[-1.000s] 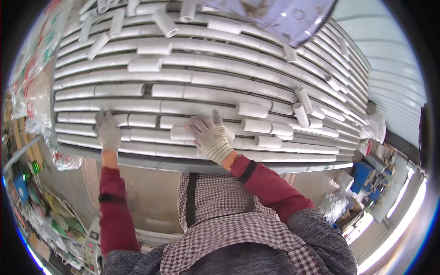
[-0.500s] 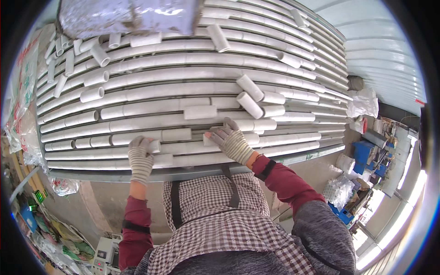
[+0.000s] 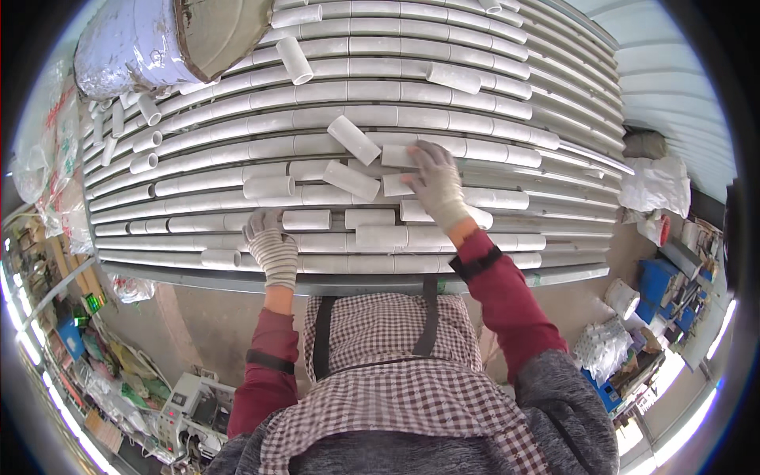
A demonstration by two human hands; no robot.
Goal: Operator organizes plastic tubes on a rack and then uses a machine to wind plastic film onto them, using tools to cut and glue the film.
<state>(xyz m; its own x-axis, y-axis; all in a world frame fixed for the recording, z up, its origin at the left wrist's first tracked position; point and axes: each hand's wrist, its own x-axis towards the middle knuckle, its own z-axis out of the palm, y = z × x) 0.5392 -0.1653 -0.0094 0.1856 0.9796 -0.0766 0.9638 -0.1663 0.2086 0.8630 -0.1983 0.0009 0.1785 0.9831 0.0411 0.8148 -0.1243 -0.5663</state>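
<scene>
Short white tubes lie end to end in the long channels of a grooved metal table. My left hand [image 3: 271, 244], in a striped knit glove with grey fingertips, lies with its fingers stretched over a near row, beside a short tube [image 3: 307, 220]. My right hand [image 3: 434, 184], gloved alike, reaches farther out with fingers apart. Its fingertips touch or hover by two tube ends, one a tube [image 3: 396, 156] in a row. Left of it, a slanted tube [image 3: 355, 140] and another slanted tube [image 3: 351, 181] lie across the rows. Neither hand clearly grips a tube.
A large drum-like bundle in pale plastic [image 3: 131, 43] stands at the far left, with loose tubes by it. The table's metal front edge [image 3: 554, 275] runs before me. White sacks [image 3: 653, 184] and blue bins [image 3: 657, 281] are at the right; a machine [image 3: 186, 408] stands lower left.
My right hand has moved farther out and to the right. My left hand has shifted slightly up. The view has shifted, and several tubes near my hands lie differently.
</scene>
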